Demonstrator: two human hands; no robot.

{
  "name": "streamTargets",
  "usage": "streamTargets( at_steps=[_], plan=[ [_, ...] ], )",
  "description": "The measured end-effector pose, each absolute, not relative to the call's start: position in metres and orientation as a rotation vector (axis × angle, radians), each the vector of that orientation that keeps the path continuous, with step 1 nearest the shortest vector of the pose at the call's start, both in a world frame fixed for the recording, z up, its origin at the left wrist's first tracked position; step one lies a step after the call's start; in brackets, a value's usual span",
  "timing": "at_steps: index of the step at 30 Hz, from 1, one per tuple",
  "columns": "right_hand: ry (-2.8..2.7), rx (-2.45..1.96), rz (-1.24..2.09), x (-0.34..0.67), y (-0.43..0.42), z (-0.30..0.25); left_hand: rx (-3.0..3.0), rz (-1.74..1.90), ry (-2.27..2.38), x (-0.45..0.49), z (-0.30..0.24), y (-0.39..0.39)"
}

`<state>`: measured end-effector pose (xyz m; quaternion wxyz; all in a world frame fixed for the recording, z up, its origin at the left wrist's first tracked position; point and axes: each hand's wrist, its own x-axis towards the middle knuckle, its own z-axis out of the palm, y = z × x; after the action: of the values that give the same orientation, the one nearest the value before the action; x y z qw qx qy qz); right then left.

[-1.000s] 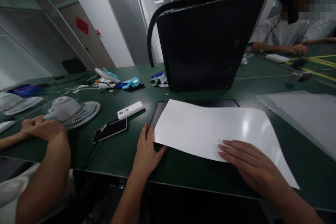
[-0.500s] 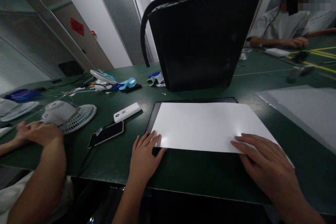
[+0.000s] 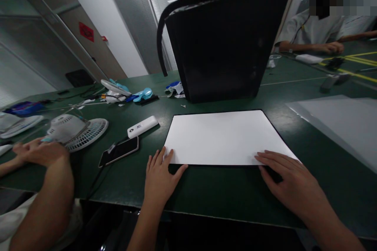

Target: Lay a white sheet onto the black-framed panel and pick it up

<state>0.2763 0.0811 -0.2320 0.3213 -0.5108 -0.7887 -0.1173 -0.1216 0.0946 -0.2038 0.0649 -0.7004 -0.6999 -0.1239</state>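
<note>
White sheet now flat and lined up on black pad; a second ago it sat crooked. Our left hand and right hand rest open, fingers on near corners, holding nothing.

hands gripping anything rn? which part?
Nothing gripped. Left hand and right hand lie flat, fingers pressing the white sheet's near corners.
</note>
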Motion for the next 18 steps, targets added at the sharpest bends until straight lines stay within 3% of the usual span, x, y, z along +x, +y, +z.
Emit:
streamTargets(
  at_steps=[18],
  plan=[
    [-2.073, -1.325, -0.330, 0.2754, 0.0796, -0.2275, -2.232, -0.584, -2.086, -0.1262, -0.2080, 0.0961]
  ],
)
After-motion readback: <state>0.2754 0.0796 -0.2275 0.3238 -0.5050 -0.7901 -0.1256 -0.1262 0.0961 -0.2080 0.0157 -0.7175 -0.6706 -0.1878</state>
